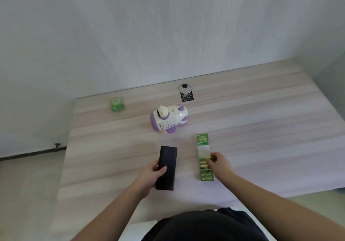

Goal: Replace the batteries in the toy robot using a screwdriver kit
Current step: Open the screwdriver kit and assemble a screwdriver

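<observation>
A white and purple toy robot (168, 118) lies on its side in the middle of the wooden table (261, 121). Nearer to me lies a black rectangular case (167, 166), the screwdriver kit, and my left hand (151, 175) grips its near left edge with the thumb on top. To the right lies a long green battery pack (204, 156), partly emptied at its far end. My right hand (219, 163) rests on the pack and pinches a battery (209, 159) at its middle.
A small green cube-shaped object (117, 104) sits at the far left of the table. A round silver cable grommet (184, 88) with a black label (187, 97) is near the back edge by the wall. The table's left edge drops off beside a dark rail (33, 152).
</observation>
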`<state>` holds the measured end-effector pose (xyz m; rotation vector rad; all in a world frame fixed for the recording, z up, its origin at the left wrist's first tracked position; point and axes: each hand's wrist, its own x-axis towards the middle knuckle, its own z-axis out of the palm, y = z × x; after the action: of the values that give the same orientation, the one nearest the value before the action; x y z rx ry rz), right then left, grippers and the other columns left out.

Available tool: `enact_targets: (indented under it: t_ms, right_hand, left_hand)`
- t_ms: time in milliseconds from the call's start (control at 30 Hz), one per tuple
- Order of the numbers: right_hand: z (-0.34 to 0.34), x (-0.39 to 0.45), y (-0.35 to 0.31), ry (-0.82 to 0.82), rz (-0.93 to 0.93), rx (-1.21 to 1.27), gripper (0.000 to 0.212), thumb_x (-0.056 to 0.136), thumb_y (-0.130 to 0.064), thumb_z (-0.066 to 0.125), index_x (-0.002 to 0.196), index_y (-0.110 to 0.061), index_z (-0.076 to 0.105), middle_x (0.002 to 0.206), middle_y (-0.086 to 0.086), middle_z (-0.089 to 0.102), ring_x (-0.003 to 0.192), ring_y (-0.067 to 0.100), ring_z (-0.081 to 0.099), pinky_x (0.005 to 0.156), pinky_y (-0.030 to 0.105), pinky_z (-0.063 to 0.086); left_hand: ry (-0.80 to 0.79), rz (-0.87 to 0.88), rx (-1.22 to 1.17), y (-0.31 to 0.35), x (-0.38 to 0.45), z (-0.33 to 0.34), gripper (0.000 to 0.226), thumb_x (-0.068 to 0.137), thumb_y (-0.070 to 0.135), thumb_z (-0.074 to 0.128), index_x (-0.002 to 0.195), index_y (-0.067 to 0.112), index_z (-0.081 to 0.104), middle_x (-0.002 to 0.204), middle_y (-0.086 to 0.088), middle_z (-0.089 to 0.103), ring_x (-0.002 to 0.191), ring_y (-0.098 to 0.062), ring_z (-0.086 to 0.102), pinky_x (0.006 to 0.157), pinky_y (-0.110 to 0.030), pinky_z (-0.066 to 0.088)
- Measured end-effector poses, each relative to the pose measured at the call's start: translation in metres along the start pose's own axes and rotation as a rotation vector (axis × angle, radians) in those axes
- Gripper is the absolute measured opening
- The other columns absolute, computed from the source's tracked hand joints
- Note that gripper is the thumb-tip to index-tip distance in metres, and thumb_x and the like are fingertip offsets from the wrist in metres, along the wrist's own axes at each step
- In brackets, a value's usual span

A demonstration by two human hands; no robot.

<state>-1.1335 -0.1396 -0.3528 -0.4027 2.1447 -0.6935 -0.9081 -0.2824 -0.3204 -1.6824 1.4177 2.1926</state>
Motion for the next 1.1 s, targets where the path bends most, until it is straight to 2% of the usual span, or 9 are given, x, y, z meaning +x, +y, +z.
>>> enact_targets:
  t_ms: [133,300,467,600,700,767,867,1000,1100]
  right_hand:
    - [-0.005,0.008,0.003,-0.017,-0.072,-0.102,0.026,0.09,-0.026,0.065,0.113,-0.013,0.067,0.089,0.0,0.068,0.076,0.014,0.061,0.064,0.023,0.041]
    - [-0.006,0.014,0.009,0.029,-0.089,-0.073,0.043,0.08,-0.027,0.075,0.117,-0.014,0.057,0.1,0.002,0.061,0.087,0.017,0.057,0.073,0.026,0.041]
    - [-0.012,0.015,0.012,0.007,-0.058,-0.001,0.035,0.089,-0.031,0.066,0.117,-0.014,0.057,0.097,0.0,0.062,0.086,0.016,0.058,0.072,0.026,0.04]
    - [-0.017,0.006,0.005,0.139,-0.076,0.035,0.038,0.094,-0.032,0.056,0.128,-0.017,0.05,0.104,0.0,0.055,0.084,0.014,0.056,0.072,0.029,0.043]
    - [-0.012,-0.008,-0.008,0.189,-0.218,0.054,0.031,0.096,-0.028,0.052,0.127,-0.021,0.048,0.102,-0.003,0.052,0.08,0.008,0.054,0.069,0.028,0.044]
    - [-0.003,-0.014,-0.021,0.113,-0.289,0.024,0.027,0.096,-0.026,0.052,0.123,-0.022,0.052,0.098,-0.005,0.054,0.079,0.007,0.055,0.067,0.026,0.043]
    - [0.015,-0.016,-0.035,-0.078,-0.291,-0.03,0.026,0.097,-0.027,0.051,0.122,-0.021,0.056,0.097,-0.005,0.058,0.082,0.011,0.056,0.064,0.02,0.044]
    - [0.037,-0.018,-0.043,-0.251,-0.317,-0.088,0.036,0.099,-0.032,0.048,0.133,-0.021,0.05,0.117,-0.003,0.06,0.096,0.01,0.055,0.075,0.022,0.042]
    - [0.05,-0.02,-0.048,-0.373,-0.303,-0.105,0.032,0.1,-0.031,0.046,0.129,-0.02,0.055,0.112,-0.002,0.063,0.093,0.015,0.06,0.079,0.027,0.048]
  left_hand:
    - [0.027,0.004,0.027,-0.004,0.004,0.007,0.031,0.095,0.014,0.059,0.126,0.018,0.055,0.115,-0.008,0.067,0.103,-0.026,0.066,0.071,-0.034,0.054]
    - [0.09,0.009,0.05,-0.003,0.008,0.011,0.031,0.094,0.014,0.061,0.123,0.018,0.052,0.116,-0.007,0.066,0.098,-0.021,0.066,0.061,-0.025,0.053]
    - [0.156,0.004,0.067,-0.004,0.013,0.014,0.032,0.092,0.017,0.065,0.119,0.008,0.051,0.113,-0.009,0.067,0.091,-0.018,0.067,0.055,-0.02,0.05]
    - [0.144,0.035,0.116,-0.003,0.012,0.011,0.025,0.092,0.018,0.066,0.114,0.014,0.055,0.108,-0.01,0.069,0.09,-0.025,0.068,0.069,-0.033,0.055]
    - [0.104,0.051,0.194,-0.003,0.012,0.005,0.025,0.09,0.02,0.067,0.113,0.02,0.057,0.103,-0.009,0.071,0.091,-0.028,0.07,0.08,-0.041,0.055]
    - [0.089,0.057,0.24,-0.001,0.011,0.001,0.023,0.089,0.021,0.068,0.111,0.024,0.059,0.102,-0.007,0.071,0.09,-0.027,0.07,0.079,-0.041,0.056]
    - [0.08,0.081,0.318,0.001,0.012,-0.005,0.022,0.087,0.022,0.07,0.107,0.026,0.063,0.101,-0.006,0.07,0.089,-0.023,0.069,0.073,-0.036,0.057]
    - [0.052,0.12,0.395,-0.001,0.013,-0.014,0.027,0.084,0.016,0.072,0.11,0.024,0.068,0.103,-0.006,0.07,0.085,-0.019,0.068,0.067,-0.03,0.056]
    - [0.003,0.158,0.445,-0.004,0.015,-0.023,0.03,0.085,0.015,0.071,0.114,0.023,0.068,0.103,-0.002,0.071,0.089,-0.018,0.068,0.069,-0.029,0.054]
